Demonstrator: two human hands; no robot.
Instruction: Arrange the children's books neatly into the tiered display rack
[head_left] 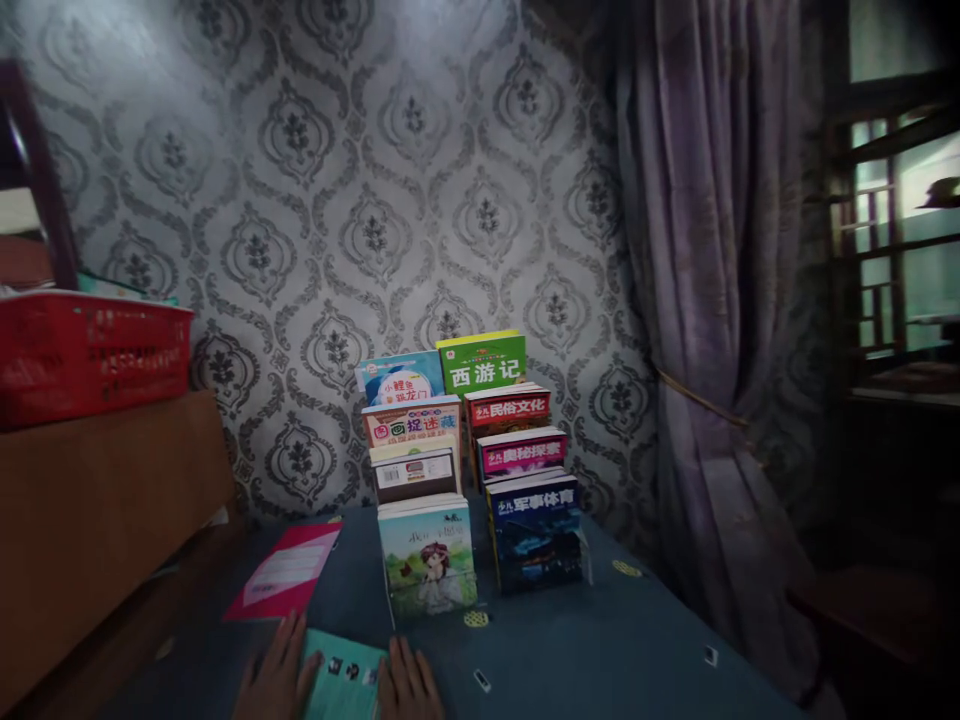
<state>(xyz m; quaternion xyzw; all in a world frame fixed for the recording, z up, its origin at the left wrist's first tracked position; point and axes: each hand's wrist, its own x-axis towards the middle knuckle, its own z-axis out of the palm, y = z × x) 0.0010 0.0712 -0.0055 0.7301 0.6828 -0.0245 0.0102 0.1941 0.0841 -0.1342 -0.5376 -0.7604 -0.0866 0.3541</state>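
A teal book (345, 675) with small dark pictures on its cover lies at the bottom of the view, cut off by the frame. My left hand (274, 668) is at its left edge, fingers stretched forward and thumb against the cover. At the right edge my right hand (407, 682) holds the book, fingers close together. A pink-red book (289, 570) with a pale panel lies flat beyond my left hand. Ahead stand two stepped rows of upright books, with a girl-cover book (427, 560) front left and a dark blue book (536, 535) front right.
The blue-grey tabletop (600, 650) carries the books. On the left, a red plastic basket (97, 350) sits on a brown box (112, 500). Patterned wallpaper (300, 250) is behind, with a tied purple-grey curtain (705, 250) and a window on the right.
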